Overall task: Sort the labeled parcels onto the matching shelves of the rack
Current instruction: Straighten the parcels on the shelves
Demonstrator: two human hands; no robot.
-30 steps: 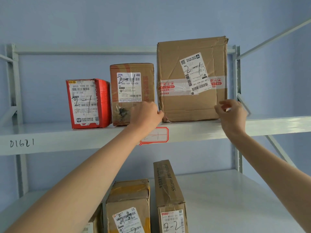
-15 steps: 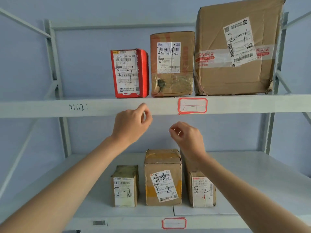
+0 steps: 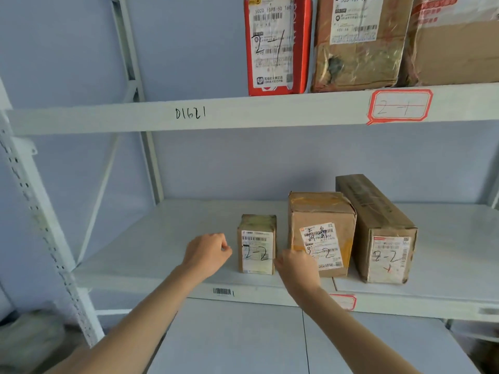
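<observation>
Both hands empty, fingers loosely curled. Left hand (image 3: 206,253) hovers just left of the small box (image 3: 257,244); right hand (image 3: 295,267) sits in front of the gap between it and the middle box (image 3: 321,233). All three 2-2 parcels, long box (image 3: 378,233) included, stand on the lower shelf (image 3: 162,238); the 2-1 parcels, red box (image 3: 276,44) among them, stand above the 2-1 tag (image 3: 399,106). Likely step: straightening the small box. Best to press its sides flat and keep the label facing out.

White rack (image 3: 151,118), three parcels on upper shelf (image 3: 270,109), three on lower shelf (image 3: 151,238)
</observation>
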